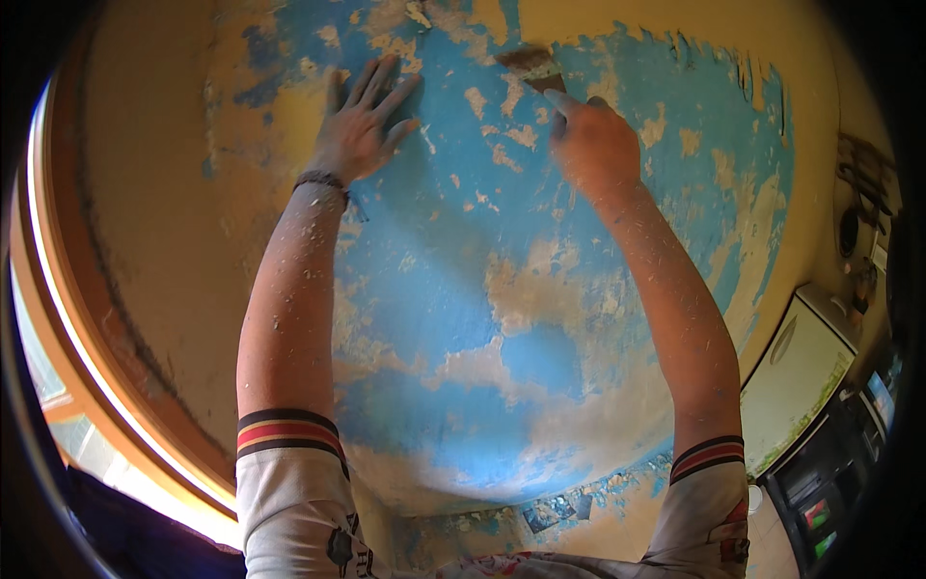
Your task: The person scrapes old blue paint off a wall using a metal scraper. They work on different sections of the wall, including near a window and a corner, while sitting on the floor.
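A wall with peeling blue and yellow paint (pixel 448 289) fills the view before me, with bare plaster showing in patches. My left hand (pixel 362 119) lies against it at the upper left, fingers spread, holding nothing. In my right hand (pixel 597 141) is a paint scraper (pixel 532 69), its wide, dusty blade pointing up and to the left near the lower edge of a yellow paint area. The index finger is stretched along the blade. Paint flakes cling to both forearms, and a braided bracelet (pixel 320 179) circles the left wrist. The scraper's handle is hidden in the hand.
An orange window frame (pixel 94 311) curves down the left side. Paint chips (pixel 553 510) lie on the floor along the wall's foot. At the right stand a pale refrigerator (pixel 799 369) and a black cabinet (pixel 817 478), with utensils (pixel 864 177) hanging on the wall above.
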